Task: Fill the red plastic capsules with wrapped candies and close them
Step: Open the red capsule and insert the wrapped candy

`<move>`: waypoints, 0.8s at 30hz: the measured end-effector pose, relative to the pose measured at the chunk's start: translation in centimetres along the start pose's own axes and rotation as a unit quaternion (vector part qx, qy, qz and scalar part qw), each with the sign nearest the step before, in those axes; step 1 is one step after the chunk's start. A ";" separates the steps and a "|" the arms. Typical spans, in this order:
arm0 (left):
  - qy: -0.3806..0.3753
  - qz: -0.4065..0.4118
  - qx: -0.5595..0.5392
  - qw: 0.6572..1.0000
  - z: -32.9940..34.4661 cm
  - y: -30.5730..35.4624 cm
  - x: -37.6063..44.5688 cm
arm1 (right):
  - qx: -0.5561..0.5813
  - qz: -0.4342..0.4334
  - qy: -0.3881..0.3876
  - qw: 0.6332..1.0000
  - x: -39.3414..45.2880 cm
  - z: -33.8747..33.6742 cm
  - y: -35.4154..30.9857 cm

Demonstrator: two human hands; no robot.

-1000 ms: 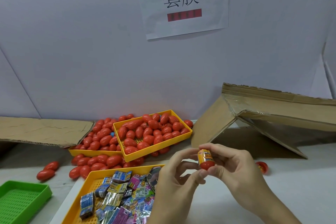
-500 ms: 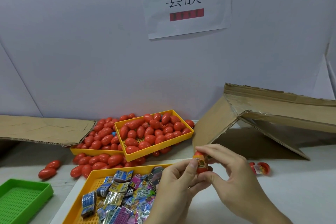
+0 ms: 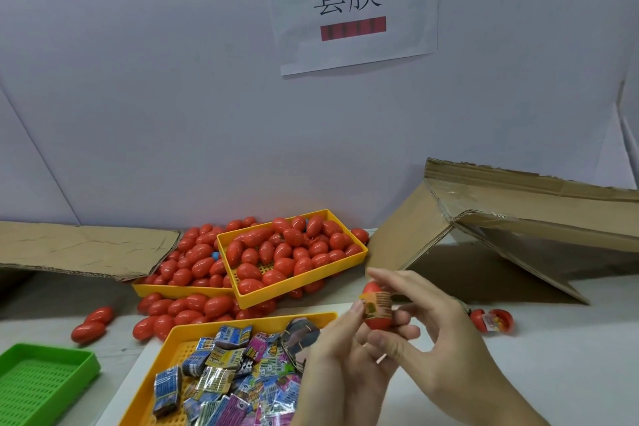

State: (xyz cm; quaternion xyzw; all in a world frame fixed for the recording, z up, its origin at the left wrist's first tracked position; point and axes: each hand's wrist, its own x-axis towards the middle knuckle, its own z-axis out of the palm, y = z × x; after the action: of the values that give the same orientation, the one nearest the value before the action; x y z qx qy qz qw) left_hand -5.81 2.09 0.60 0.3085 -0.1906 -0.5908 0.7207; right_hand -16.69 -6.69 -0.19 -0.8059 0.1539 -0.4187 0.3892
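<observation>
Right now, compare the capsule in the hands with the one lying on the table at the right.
The held capsule is closed, with a printed band around its middle, and both hands grip it above the table. The open capsule lies on the table beside the cardboard box, wrapped contents showing. Both are red plastic.

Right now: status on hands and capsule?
Left hand and right hand both pinch red capsule, wrapper around its middle. Candy tray below. Nothing in the way.
</observation>
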 end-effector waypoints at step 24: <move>0.150 0.166 0.286 0.932 2.2 1.6 3.2 | 0.076 0.052 0.128 0.988 0.2 -0.3 1.7</move>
State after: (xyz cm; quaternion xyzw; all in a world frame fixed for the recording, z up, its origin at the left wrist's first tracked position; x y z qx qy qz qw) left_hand -5.24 -1.32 2.99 0.5506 -0.2903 -0.3298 0.7098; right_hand -16.71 -8.08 -1.29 -0.7049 0.2119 -0.5079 0.4475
